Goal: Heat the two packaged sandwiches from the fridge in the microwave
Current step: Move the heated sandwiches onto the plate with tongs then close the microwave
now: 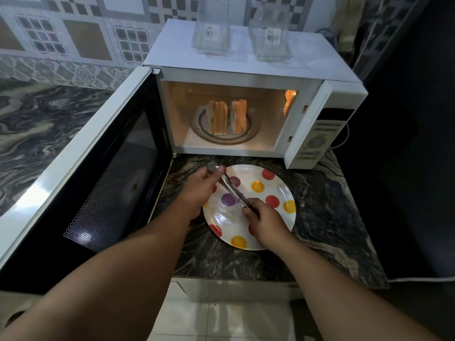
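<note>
From your head camera, both sandwiches (pixel 227 117) stand upright side by side on the turntable inside the lit microwave (pixel 251 99), whose door (pixel 81 183) hangs wide open to the left. Two empty clear packages (pixel 213 28) sit on its top. Over the polka-dot plate (pixel 270 190) on the desk (pixel 320 193), your left hand (pixel 200 185) pinches one end of the metal tongs (pixel 232 189), and your right hand (pixel 267 223) has its grip closed on the other end.

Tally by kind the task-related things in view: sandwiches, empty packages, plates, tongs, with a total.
Sandwiches in the microwave: 2, left sandwich, right sandwich
Empty clear packages on top: 2, left package, right package
Dotted plate: 1
Tongs, held by left hand and right hand: 1
Total: 6
</note>
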